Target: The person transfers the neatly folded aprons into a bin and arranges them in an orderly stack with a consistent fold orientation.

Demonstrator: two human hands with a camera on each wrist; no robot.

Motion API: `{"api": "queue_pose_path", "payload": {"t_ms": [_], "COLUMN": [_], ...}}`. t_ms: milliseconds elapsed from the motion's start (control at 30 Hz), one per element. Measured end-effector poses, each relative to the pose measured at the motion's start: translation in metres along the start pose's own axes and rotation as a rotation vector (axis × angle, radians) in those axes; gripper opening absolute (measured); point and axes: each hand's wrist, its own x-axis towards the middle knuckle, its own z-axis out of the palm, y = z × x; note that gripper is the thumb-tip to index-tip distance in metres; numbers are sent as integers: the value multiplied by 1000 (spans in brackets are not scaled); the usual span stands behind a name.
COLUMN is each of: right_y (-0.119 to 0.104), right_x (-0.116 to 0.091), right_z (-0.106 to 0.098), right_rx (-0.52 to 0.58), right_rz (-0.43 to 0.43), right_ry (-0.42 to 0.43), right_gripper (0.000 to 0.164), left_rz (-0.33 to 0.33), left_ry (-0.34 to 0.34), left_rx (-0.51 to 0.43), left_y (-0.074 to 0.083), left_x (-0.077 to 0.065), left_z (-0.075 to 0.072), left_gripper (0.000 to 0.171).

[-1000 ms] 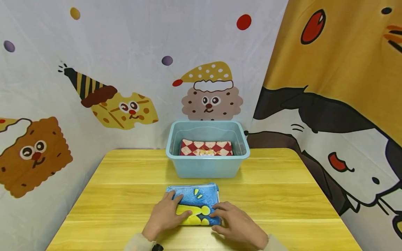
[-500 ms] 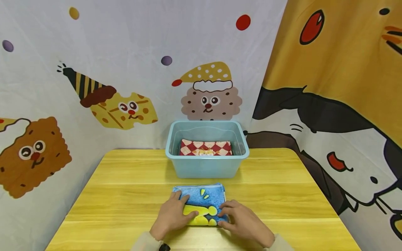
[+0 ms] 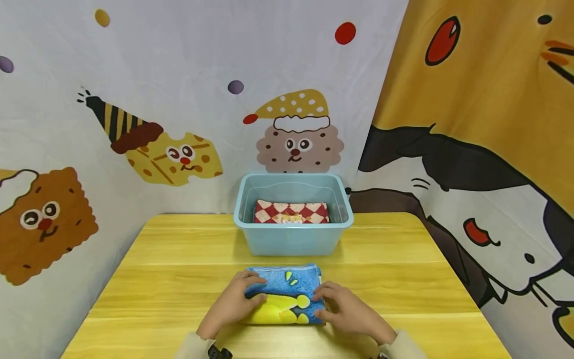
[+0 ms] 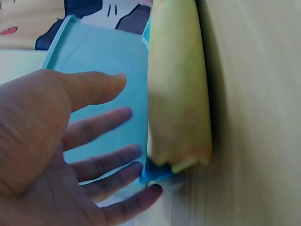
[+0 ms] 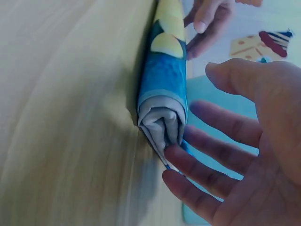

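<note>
A folded blue and yellow plush towel [image 3: 280,286] lies on the table, nearest the person. My left hand [image 3: 233,301] is at its left edge, fingers near the upper left corner. In the left wrist view those fingers are spread beside the yellow fold [image 4: 178,84]. On the opposite side, my right hand [image 3: 347,310] has its fingertips at the right edge. The right wrist view shows its loosely extended fingers [image 5: 225,122] by the towel's end, where pale inner layers [image 5: 160,120] show. Neither hand curls round the towel; exact contact is hard to tell.
Behind the towel stands a light blue plastic bin [image 3: 293,243], with a red and cream checked folded cloth [image 3: 264,213] inside. The wood-grain table [image 3: 179,259] ends at a cartoon-printed curtain [image 3: 188,60] behind and to the right.
The towel first slid slightly right between both hands. Since then my left hand has drawn back leftwards, from on top of the towel to its left edge. The bin stays put.
</note>
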Motion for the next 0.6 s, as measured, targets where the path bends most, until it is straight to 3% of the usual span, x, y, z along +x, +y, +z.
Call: {"api": "queue_pose_path", "payload": {"t_ms": [167,267,367,467,600], "right_y": [9,11,10,7,0], "right_x": [5,8,11,15,17], "right_z": [-3,-2,-2,-3,-4], "right_rx": [139,207,286,402,533], "right_rz": [113,245,371,460,562], "right_ry": [52,82,100,116,118], "right_gripper": [40,51,62,69,77], "left_rz": [-16,-68,-165,-280,-399], "left_ry": [113,147,176,177,92], "left_rx": [-63,-153,-245,-333,-476], "left_y": [-7,-11,-14,-17,-18], "left_x": [0,0,-3,-5,-7], "left_z": [-9,-11,-12,-13,-17], "left_gripper": [34,39,43,48,57]}}
